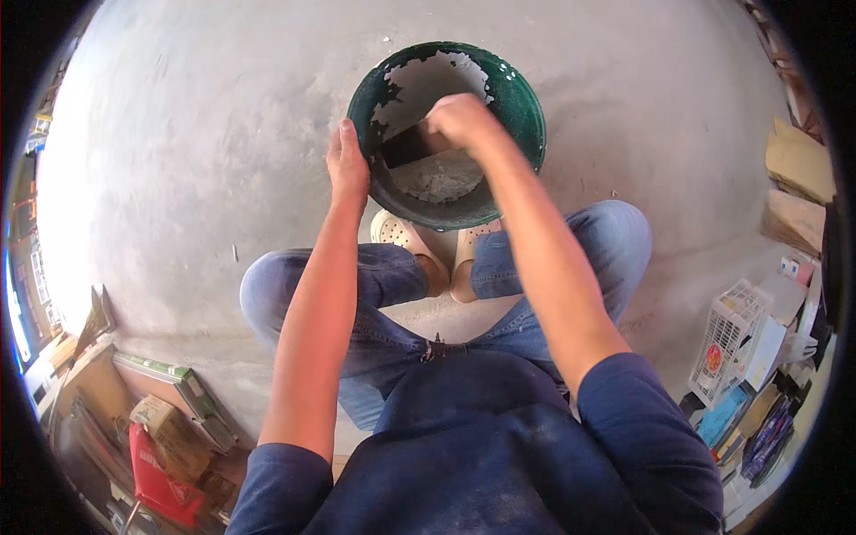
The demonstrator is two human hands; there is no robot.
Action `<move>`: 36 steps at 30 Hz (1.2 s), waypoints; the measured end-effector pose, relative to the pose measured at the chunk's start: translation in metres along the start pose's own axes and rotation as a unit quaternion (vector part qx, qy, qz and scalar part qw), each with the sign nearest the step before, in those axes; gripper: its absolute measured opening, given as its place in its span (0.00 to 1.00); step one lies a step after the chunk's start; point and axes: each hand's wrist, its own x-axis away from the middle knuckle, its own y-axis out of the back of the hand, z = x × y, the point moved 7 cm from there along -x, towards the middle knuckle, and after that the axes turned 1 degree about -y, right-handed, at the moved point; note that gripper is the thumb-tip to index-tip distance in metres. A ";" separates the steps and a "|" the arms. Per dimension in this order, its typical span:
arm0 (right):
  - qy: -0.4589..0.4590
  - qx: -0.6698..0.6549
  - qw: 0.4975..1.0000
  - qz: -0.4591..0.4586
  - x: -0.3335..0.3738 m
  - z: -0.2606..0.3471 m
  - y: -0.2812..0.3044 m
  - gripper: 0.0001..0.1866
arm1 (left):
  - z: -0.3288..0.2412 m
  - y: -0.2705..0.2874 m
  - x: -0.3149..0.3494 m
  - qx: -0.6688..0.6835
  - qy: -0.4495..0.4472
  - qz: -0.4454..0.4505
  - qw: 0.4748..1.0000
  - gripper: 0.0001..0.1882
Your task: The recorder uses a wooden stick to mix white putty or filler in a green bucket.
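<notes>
A round green bucket (533, 111) stands on the floor in front of my feet, its mouth toward me. Patches of pale grey, flaking residue coat its inner wall, and more grey material (437, 183) lies low inside. My left hand (348, 160) holds the bucket's left side at the rim. Inside the mouth, my right hand (459, 120) is closed in a fist, slightly blurred. Below and left of that fist shows a dark, wide, flat scraper (406, 147), its straight edge against the grey material. The fist hides its handle.
Grey concrete floor (223, 134) surrounds the bucket. My light clogs (397, 230) are just behind it, between my bent knees. A white plastic crate (731, 339) and cardboard pieces (798, 160) are on the right. A cardboard box (169, 437) and a red item (160, 481) lie at lower left.
</notes>
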 end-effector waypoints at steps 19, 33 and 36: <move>0.074 -0.142 0.987 -0.019 0.134 0.069 0.061 0.13 | 0.011 -0.003 -0.010 0.062 0.039 0.026 0.997 0.37; 0.038 -0.066 0.997 -0.034 0.126 0.061 0.008 0.16 | 0.021 0.005 -0.017 0.052 0.046 0.023 0.997 0.40; 0.000 -0.011 0.993 -0.122 0.068 0.015 -0.030 0.15 | 0.014 -0.027 -0.012 0.050 0.051 0.046 0.996 0.40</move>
